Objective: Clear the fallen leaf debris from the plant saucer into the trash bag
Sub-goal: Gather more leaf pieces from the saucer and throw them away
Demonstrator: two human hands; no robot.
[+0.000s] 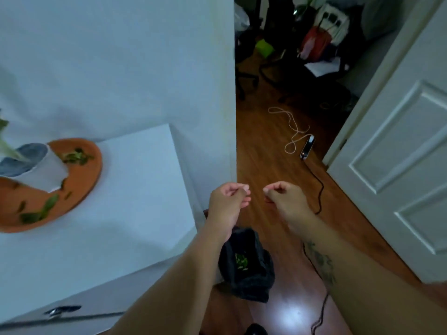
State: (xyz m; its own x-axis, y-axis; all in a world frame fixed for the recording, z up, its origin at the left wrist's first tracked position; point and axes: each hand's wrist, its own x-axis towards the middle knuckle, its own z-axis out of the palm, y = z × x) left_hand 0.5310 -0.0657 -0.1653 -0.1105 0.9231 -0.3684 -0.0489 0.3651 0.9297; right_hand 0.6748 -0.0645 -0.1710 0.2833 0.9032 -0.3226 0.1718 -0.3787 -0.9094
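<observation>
Head view: left hand [228, 201] and right hand [283, 197] are out side by side over the wood floor [266, 165]; both have fingers curled tight to the thumb, nothing showing in them; black trash bag [251, 284] sits below the left forearm, green leaf bits [242, 261] inside; leaf debris [77, 157] lies on the terracotta saucer [84, 180] around the white pot [46, 175], up on the white cabinet [140, 189].

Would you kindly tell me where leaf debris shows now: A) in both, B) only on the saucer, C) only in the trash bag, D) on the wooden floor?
A: leaf pieces lie on the orange saucer, and more green bits show inside the black trash bag.
</observation>
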